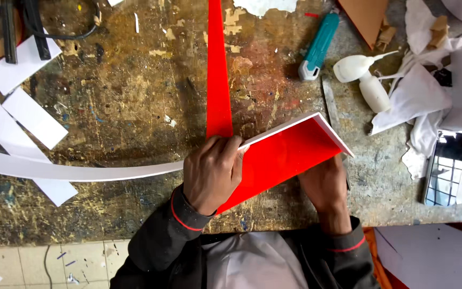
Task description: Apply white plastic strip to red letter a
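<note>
— Two hands on one red sheet, is that right?

— Yes. The left hand [212, 172] is clenched over the near end of the red sheet [290, 155], fingers curled over its upper white edge. The right hand [324, 184] sits under and behind the sheet's lower right part; the sheet hides its fingers, so I cannot tell whether it grips or only props it.

— Where does the sheet lie?

— At the near edge of the table [135, 107], just in front of the person's chest, tilted up so its red face looks toward the camera and its thin white edge runs up to the right.

— And that long red piece?

— A narrow red strip [217, 69] stands away from the sheet toward the far side of the table, ending just above the left hand's knuckles. Whether it joins the sheet I cannot tell.

— What else is around?

— A long curved white strip [70, 170] sweeps in from the left and meets the left hand. White offcuts [33, 118] lie at the far left. Beyond the sheet, to the right, lie a teal utility knife [319, 45] and a white glue bottle [367, 80], near each other, with crumpled white cloth [418, 101] beside them.
</note>
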